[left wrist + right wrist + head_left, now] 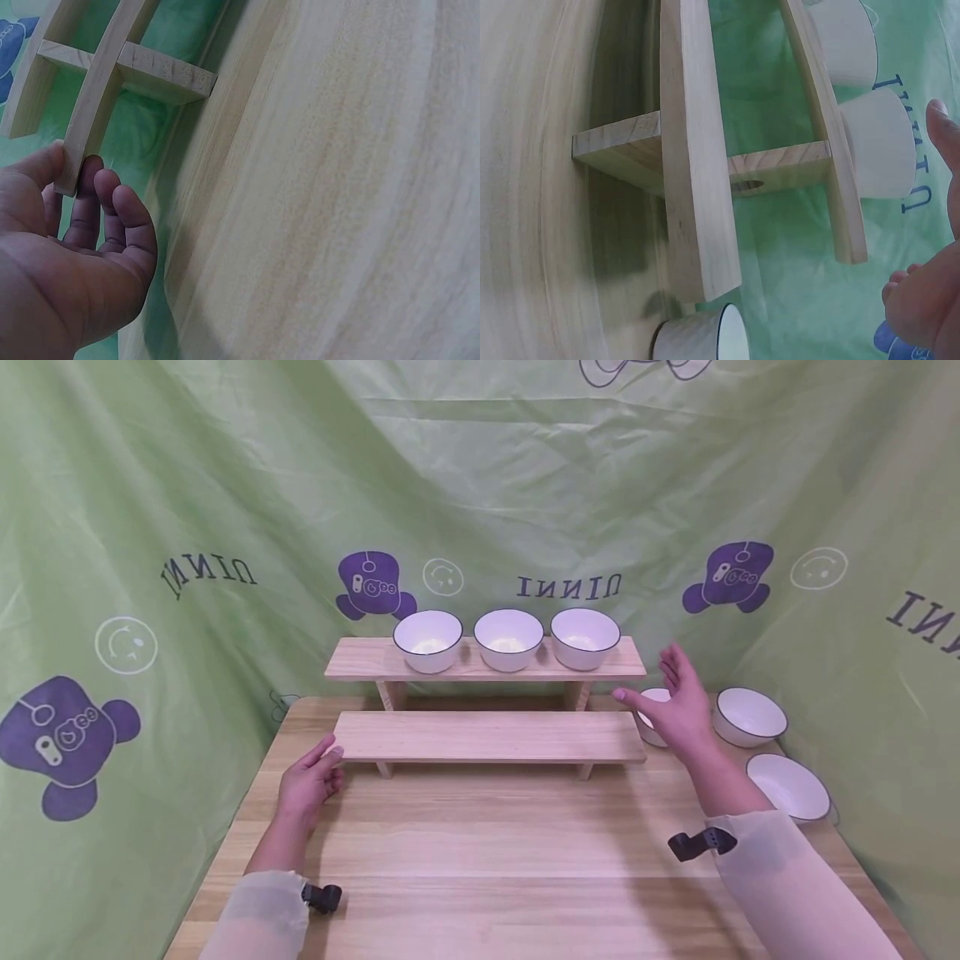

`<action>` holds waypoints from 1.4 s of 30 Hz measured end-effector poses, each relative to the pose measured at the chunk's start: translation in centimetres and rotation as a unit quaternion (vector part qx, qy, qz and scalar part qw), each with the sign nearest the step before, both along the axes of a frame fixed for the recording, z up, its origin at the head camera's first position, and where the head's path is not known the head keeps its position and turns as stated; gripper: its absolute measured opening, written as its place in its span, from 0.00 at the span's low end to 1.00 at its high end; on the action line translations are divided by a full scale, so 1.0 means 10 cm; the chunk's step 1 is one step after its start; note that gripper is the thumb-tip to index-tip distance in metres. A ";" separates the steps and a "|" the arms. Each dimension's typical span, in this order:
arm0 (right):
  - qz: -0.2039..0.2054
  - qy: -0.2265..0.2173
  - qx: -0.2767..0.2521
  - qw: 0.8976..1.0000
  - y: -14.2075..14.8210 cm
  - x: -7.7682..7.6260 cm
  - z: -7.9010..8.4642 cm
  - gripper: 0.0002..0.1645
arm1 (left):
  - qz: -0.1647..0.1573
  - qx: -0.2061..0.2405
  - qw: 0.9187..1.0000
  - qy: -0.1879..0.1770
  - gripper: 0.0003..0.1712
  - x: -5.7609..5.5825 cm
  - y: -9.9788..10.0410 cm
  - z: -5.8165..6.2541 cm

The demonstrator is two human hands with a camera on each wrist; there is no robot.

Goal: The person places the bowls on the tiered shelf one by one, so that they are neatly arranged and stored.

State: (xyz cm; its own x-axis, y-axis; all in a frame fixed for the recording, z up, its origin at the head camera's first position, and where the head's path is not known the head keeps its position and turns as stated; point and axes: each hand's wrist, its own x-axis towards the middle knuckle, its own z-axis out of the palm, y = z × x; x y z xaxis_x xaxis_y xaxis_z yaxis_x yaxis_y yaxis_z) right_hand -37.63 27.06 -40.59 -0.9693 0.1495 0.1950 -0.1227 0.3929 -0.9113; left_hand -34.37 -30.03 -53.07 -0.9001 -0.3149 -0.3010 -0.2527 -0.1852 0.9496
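My left hand [307, 781] pinches the left end of the lower wooden shelf [487, 737]; in the left wrist view the thumb lies on one face of the board [94, 112] and the fingertips on the other. My right hand [681, 703] is raised beyond the right ends of the shelves, thumb spread from the fingers, holding nothing. On the upper wooden shelf [360, 660] three white bowls with dark rims stand in a row: a left bowl [427, 643], a middle bowl [508, 642] and a right bowl [585, 641]. My right hand partly hides another white bowl [651, 735].
Two more white bowls stand at the table's right edge, a rear bowl [750, 718] and a front bowl [787, 789], the latter partly behind my right sleeve. Green printed cloth [480, 510] hangs behind and beside the wooden table [480, 860].
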 end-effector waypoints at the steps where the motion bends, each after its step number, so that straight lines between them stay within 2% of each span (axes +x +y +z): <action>1: -0.001 0.001 0.000 1.000 0.01 0.01 -0.01 0.76 | -0.002 0.001 1.000 0.001 0.39 0.00 0.00 0.00; 8: -0.006 0.001 -0.003 1.000 0.06 0.06 -0.05 0.76 | 0.005 -0.003 1.000 -0.006 0.38 0.00 0.00 0.02; 14: -0.016 -0.002 -0.002 1.000 0.12 0.13 -0.10 0.75 | -0.007 -0.003 1.000 -0.001 0.40 0.00 0.00 0.02; 23: -0.027 -0.007 0.001 1.000 0.27 0.25 -0.16 0.75 | -0.001 0.003 1.000 -0.004 0.39 -0.02 0.00 0.01; 33: -0.035 -0.024 0.013 0.999 0.41 0.36 -0.22 0.76 | -0.016 0.010 1.000 -0.016 0.36 0.03 0.03 0.18; 36: -0.038 -0.023 0.020 0.999 0.43 0.38 -0.25 0.76 | -0.015 0.008 1.000 -0.014 0.37 0.03 0.02 0.16; 42: -0.036 -0.015 0.020 0.999 0.47 0.44 -0.29 0.74 | -0.005 0.000 1.000 -0.007 0.39 0.00 0.00 0.04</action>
